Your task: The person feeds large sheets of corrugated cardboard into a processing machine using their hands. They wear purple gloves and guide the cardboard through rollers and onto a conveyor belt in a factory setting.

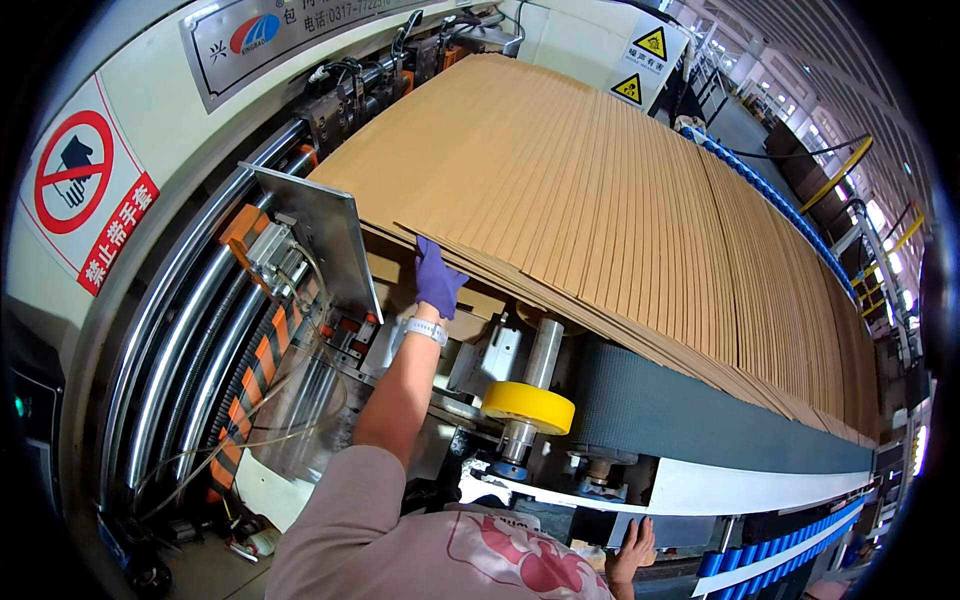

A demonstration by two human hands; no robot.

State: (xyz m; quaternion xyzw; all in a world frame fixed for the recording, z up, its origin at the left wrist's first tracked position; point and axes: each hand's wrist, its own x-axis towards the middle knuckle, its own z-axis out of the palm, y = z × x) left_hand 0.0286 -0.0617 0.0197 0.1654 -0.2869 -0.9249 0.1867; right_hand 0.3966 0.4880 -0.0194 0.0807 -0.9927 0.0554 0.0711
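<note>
My left hand (437, 279), in a purple glove, is at the near left edge of a wide bed of overlapping brown cardboard sheets (560, 170). Its fingers lap over the edge of a sheet and the thumb sits lower, off to the right; the fingertips are partly hidden. A light-coloured watch band circles that wrist. Lower right, my bare right hand (632, 549) lies against the machine's near side with its fingers stretched out and nothing held. An upright metal plate (318, 232) stands just left of my gloved hand.
A yellow roller ring (528, 407) on a metal shaft and a dark green belt (680, 405) lie below the sheets. Chrome rails (180, 375) and loose cables fill the left side. Blue rollers (775, 552) line the near right, and a yellow railing (848, 172) stands farther back.
</note>
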